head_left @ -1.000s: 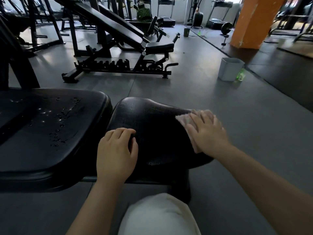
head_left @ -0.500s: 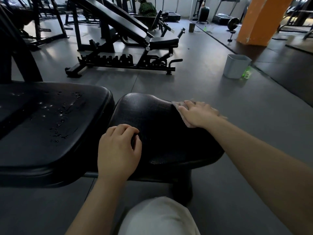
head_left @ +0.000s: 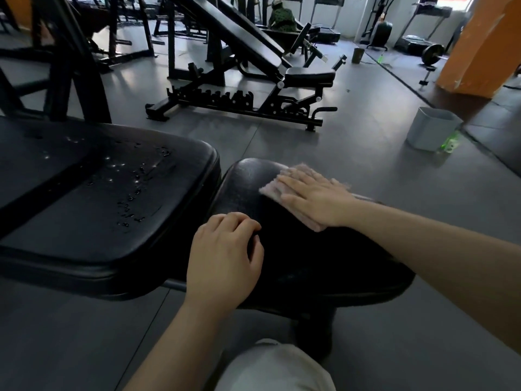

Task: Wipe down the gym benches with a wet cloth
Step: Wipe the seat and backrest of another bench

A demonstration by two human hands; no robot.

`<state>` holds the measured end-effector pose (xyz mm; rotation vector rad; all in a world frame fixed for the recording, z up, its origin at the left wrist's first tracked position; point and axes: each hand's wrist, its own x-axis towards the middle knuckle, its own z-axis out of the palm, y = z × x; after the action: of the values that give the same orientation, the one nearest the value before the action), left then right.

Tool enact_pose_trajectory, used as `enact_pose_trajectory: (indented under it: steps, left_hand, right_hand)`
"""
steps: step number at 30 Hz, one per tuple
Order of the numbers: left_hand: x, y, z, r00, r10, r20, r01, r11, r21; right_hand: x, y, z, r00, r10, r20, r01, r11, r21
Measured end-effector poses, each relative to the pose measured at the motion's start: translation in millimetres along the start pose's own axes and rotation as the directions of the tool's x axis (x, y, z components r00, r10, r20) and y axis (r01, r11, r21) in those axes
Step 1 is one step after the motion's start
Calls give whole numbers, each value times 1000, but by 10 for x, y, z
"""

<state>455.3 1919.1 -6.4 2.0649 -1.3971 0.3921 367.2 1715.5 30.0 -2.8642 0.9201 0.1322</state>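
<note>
Grey gym flooring (head_left: 366, 153) surrounds a black padded bench seat (head_left: 296, 249). Right hand (head_left: 313, 200) presses flat, fingers straight, on a pinkish folded cloth (head_left: 275, 189), its length following the fingers leftward. Left hand (head_left: 222, 258) rests curled, holding nothing.

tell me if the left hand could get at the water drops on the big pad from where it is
Probably yes. The left hand rests on the small seat pad, right beside the big pad. The droplets lie just across the gap, with nothing between them.

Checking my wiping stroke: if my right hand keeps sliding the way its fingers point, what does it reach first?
The right hand, flat on the cloth, points left across the seat pad; it would probably reach the gap, then the wet backrest pad.
</note>
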Motion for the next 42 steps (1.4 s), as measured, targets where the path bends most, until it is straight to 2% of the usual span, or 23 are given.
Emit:
enact_pose_trajectory:
  steps: [4, 7, 10, 14, 19, 24, 27, 30, 34, 37, 40, 42]
  left_hand:
    - [3, 7, -4, 1000, -10, 7, 10, 1000, -27]
    - [-7, 9, -7, 1000, -30, 0, 30, 998, -47]
    - [-30, -12, -13, 998, -35, -43, 28, 987, -160]
    - [-65, -119, -145, 985, -137, -107, 96, 940, -327]
    - [-154, -395, -378, 963, -232, -135, 191, 946, -263]
    - [-276, -471, -506, 963, -257, -80, 230, 939, -256]
    - [-335, -415, -537, 960, -268, -78, 234, 926, -296]
    - [-398, -350, -529, 961, -263, -82, 227, 925, -304]
    - [-455, -285, -439, 995, -95, -7, 92, 974, -209]
    - [-476, -292, -375, 994, 74, 82, -70, 996, -48]
    - [-477, -300, -355, 979, 113, 167, -127, 989, 74]
    - [-470, -305, -349, 980, 103, 169, -119, 989, 83]
  right_hand:
    - [640, -86, -18, 996, 73, 53, -77, 992, 96]
    - [850, -377, -41, 994, 93, 55, -97, 993, 69]
    - [830, -656, -70, 998, 49, 33, -50, 999, 10]
    - [659, -895, -46, 999, -36, 39, 36, 999, -12]
    - [335, -1119, 11, 991, -130, 33, 131, 991, -39]
    - [-190, -1488, 184, 974, -225, -6, 223, 969, -106]
    - [-537, -1633, 331, 955, -291, -61, 274, 942, -191]
    - [-755, -1552, 490, 927, -333, -174, 287, 926, -245]
    - [-963, -1175, 585, 906, -243, -346, 190, 965, -182]
    - [-1094, -658, 584, 916, -116, -384, 57, 985, -161]
    - [-1190, -85, 506, 919, 42, -391, -89, 990, -105]
    - [-1214, 136, 468, 886, 166, -433, -200, 979, -34]
